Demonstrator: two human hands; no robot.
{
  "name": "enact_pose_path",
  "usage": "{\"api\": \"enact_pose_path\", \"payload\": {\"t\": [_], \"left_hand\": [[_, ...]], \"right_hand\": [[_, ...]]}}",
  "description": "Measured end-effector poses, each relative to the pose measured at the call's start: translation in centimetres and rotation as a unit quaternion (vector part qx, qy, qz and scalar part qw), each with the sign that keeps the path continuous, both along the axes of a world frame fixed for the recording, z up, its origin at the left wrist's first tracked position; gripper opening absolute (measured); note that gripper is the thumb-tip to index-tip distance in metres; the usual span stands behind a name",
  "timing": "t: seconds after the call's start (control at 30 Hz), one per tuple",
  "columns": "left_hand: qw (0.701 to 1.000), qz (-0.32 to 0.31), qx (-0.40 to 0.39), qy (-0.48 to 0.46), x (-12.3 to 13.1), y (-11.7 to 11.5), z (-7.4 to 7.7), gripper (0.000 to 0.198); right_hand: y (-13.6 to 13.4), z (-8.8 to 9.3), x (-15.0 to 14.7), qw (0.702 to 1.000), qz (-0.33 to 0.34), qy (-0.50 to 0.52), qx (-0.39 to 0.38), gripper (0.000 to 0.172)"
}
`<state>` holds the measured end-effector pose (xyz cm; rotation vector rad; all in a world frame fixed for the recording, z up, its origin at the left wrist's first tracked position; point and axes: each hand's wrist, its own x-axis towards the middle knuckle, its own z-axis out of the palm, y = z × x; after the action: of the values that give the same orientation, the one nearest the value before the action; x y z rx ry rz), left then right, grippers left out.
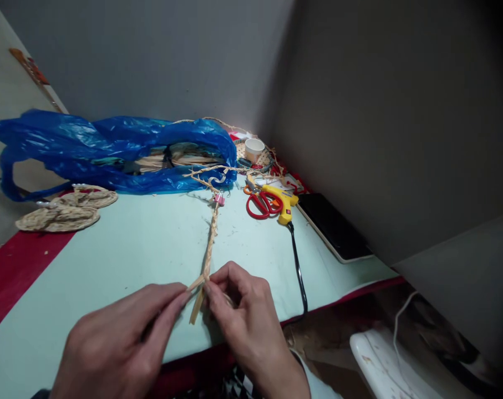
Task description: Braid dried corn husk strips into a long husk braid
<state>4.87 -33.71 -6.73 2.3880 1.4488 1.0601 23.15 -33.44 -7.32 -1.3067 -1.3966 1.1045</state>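
Note:
A straw-coloured braid (pixel 212 238) runs toward me over the pale green tabletop, its far end gripped by a small pink binder clip (pixel 218 199). At the near end, my left hand (pixel 126 332) pinches a flat strand that angles off to the left. My right hand (pixel 247 321) has thumb and fingertips closed on the braid's end, just beside the left fingertips. Between the two hands a loose strand (pixel 196 308) hangs down toward me. Any strand inside the right fingers is mostly hidden.
Behind the clip lies a blue plastic bag (pixel 110 147) with dry strips inside. Two woven slipper-like pieces (pixel 64 213) rest at left. Red-handled scissors (pixel 259 205), a yellow glue gun (pixel 282 202) with a black cord, a dark tablet (pixel 334 226) and a white cup (pixel 254 148) are at right.

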Motion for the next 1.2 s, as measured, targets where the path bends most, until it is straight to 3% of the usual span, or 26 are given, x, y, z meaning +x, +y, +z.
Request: {"api": "enact_pose_path", "payload": {"t": [0.1,0.2,0.33,0.4,0.5,0.6,0.63,0.67,0.73,0.8,0.87,0.93,1.03,1.1,1.2], "left_hand": [[0.979,-0.072,0.141,0.127,0.3,-0.9,-0.8,0.023],[0.947,-0.068,0.216,0.229,1.5,-1.3,-1.5,0.029],[0.925,-0.075,0.255,0.27,2.6,-1.6,-2.2,0.031],[0.941,-0.076,0.23,0.237,2.7,-2.0,-2.2,0.027],[0.989,-0.062,0.112,0.073,2.2,-2.2,-1.4,0.027],[0.993,0.011,-0.064,-0.1,2.0,-1.2,0.5,0.023],[0.98,0.04,-0.148,-0.13,2.1,-0.5,1.0,0.024],[0.957,0.029,-0.242,-0.159,2.2,0.2,1.4,0.028],[0.884,-0.044,-0.41,-0.222,2.7,1.5,1.6,0.031],[0.815,-0.075,-0.499,-0.287,3.1,2.3,1.3,0.033],[0.786,-0.082,-0.529,-0.31,3.4,2.6,0.8,0.034],[0.795,-0.074,-0.53,-0.286,3.5,2.4,0.7,0.034],[0.863,-0.041,-0.471,-0.177,3.5,1.8,1.0,0.033],[0.909,-0.021,-0.406,-0.094,3.5,1.5,1.2,0.036],[0.933,0.001,-0.358,-0.022,3.8,1.3,1.0,0.036]], "right_hand": [[0.0,0.3,-0.2,0.997,0.007,0.069,-0.034,0.02],[0.4,0.7,0.1,0.987,0.043,0.133,-0.08,0.019],[0.7,0.9,0.5,0.989,0.066,0.118,-0.054,0.015],[0.8,1.0,0.7,0.993,0.055,0.092,-0.042,0.012],[0.8,1.2,1.1,0.989,0.065,0.112,-0.065,0.01],[0.8,1.2,1.4,0.975,0.102,0.173,-0.095,0.01],[0.8,1.1,1.5,0.971,0.11,0.185,-0.099,0.011],[0.8,1.1,1.5,0.97,0.113,0.191,-0.099,0.013],[0.6,1.0,1.5,0.972,0.11,0.185,-0.089,0.016],[0.4,1.0,1.6,0.978,0.105,0.163,-0.076,0.018],[-0.1,1.1,1.8,0.988,0.102,0.103,-0.053,0.018],[-0.7,1.2,2.0,0.996,0.088,-0.003,-0.017,0.019],[-1.7,0.8,2.1,0.985,0.046,-0.161,0.035,0.023],[-2.3,0.3,1.9,0.968,0.0,-0.229,0.104,0.026],[-3.0,-0.7,0.9,0.918,-0.066,-0.301,0.25,0.027]]}}
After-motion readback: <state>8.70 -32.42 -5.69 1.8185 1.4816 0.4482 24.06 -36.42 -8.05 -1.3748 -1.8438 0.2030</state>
